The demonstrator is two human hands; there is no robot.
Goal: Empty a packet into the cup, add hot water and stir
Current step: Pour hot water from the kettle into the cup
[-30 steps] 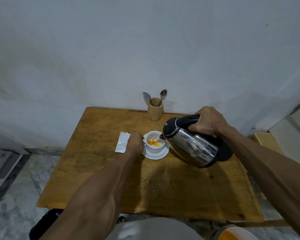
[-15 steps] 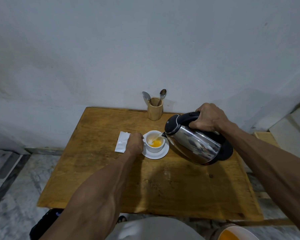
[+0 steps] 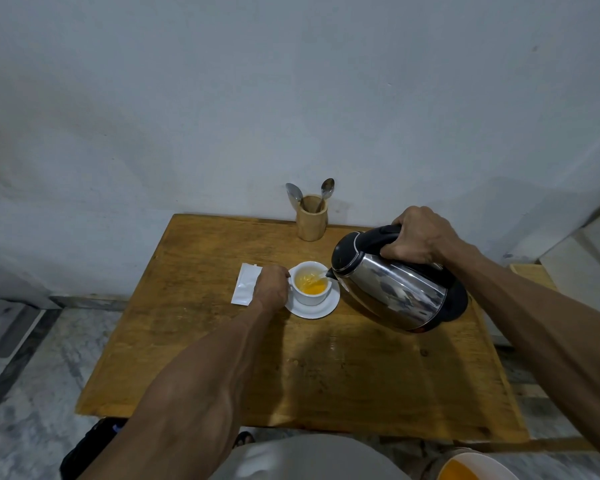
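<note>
— Where is the water going right now?

— The right hand (image 3: 419, 239) is wrapping fully around the black handle of the steel electric kettle (image 3: 394, 287), fingers closed tight on it, and is tilting the kettle so its spout is hanging just over the near-right rim of the white cup (image 3: 310, 285). A thin stream is running from the spout into the cup, where orange liquid is pooling.

— And the other hand?

— The left hand (image 3: 272, 287) is sitting at the cup's left side, fingers curled in at the handle; it seems to be pinching it, though the fingertips themselves are hiding behind the knuckles. The cup is standing on its white saucer (image 3: 321, 308), touching those fingers and just left of the kettle's spout.

— The packet?

— The white packet (image 3: 245, 284) is lying flat on the wooden table (image 3: 326, 375), just outside the left hand's knuckles, its long axis running away from the person. It looks emptied.

— So what is the stirring going to turn on?

— The two spoons (image 3: 326, 188) are standing upright in the wooden holder (image 3: 311, 220), beyond the cup and between both hands. I judge the right hand the freer candidate once the kettle is set down, reaching forward and left; the left is already steadying the cup.
</note>
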